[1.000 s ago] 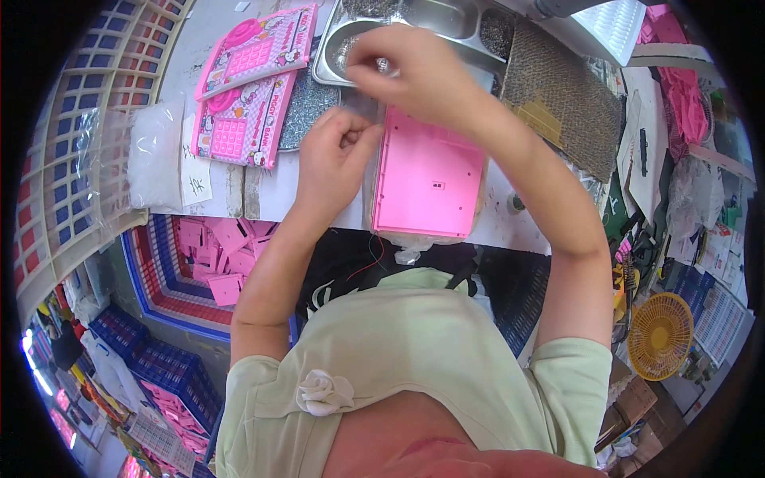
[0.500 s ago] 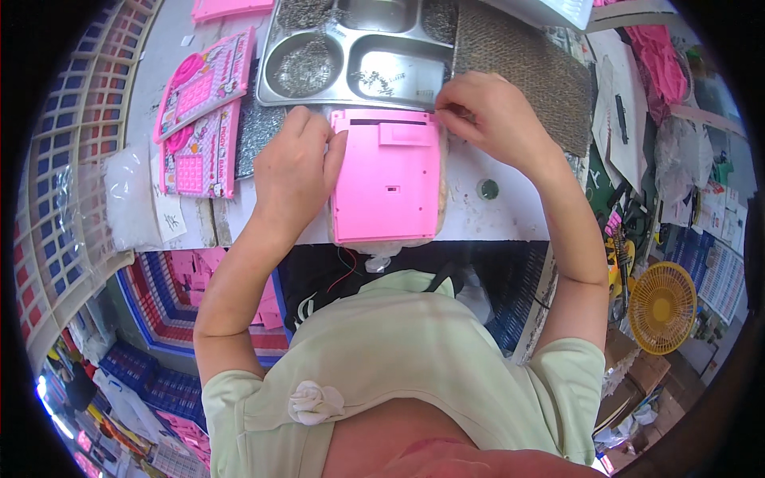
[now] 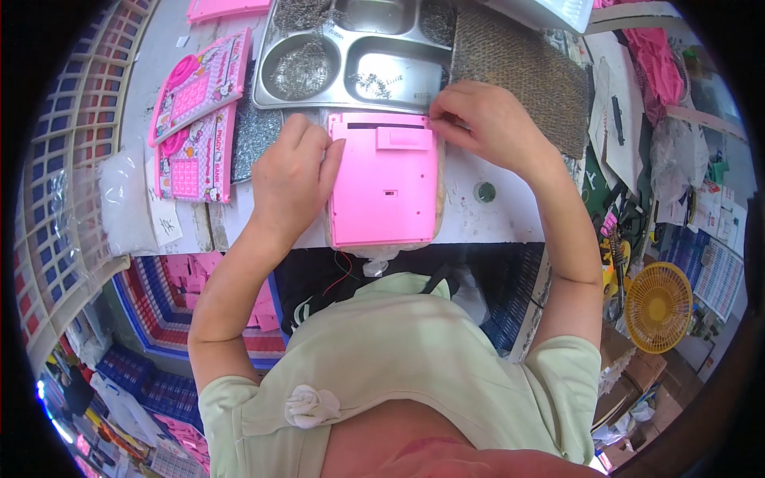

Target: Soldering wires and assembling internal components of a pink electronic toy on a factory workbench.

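Note:
A pink plastic panel lies flat at the table's front edge, with a slot along its far side, a raised block and small holes. My left hand is at its far left edge, fingers curled and thumb overlapping the rim; what the fingers hold, if anything, is hidden. By the far right corner, my right hand has thumb and forefinger drawn together in a pinch; anything between them is too small to make out. Just beyond the panel stands a metal compartment tray with heaps of small dark metal parts, probably screws.
Two printed pink panels overlap on the left, beside a clear plastic bag. A brown textured mat lies back right. A small green disc sits right of the panel. Below the table are a crate of pink parts and a yellow basket.
My right hand has shifted slightly nearer, down to the panel's far right corner. My left hand stays by the left edge. The whole view has shifted a little.

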The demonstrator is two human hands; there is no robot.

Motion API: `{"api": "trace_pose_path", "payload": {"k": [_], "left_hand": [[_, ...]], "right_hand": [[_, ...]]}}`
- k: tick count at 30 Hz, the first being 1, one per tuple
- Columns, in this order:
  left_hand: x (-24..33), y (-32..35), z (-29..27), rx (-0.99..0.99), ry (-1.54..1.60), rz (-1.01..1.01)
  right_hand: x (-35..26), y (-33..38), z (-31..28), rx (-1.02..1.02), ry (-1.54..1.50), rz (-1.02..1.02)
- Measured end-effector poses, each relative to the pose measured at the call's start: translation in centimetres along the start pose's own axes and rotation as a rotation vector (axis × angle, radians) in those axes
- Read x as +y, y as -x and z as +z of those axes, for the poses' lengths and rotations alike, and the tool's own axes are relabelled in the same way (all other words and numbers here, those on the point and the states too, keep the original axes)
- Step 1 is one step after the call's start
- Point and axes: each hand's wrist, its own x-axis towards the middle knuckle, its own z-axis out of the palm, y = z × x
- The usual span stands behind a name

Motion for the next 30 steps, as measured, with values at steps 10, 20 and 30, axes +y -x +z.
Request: {"api": "trace_pose_path", "payload": {"k": [10,20,30], "left_hand": [[-0.3,-0.5,-1.3,0.051,0.429,-0.291],[-1.5,0.9,-1.0,0.045,0.463,-0.392],[-0.2,-0.4,-1.0,-0.006,0.401,-0.351]], "right_hand": [[0.2,-0.5,-0.4,-0.067,-0.044,0.045],[-1.4,-6.2,-1.8,-0.479,0.426,-0.127],[-0.9,-8.3,-2.8,-0.662,0.167,0.028]]}}
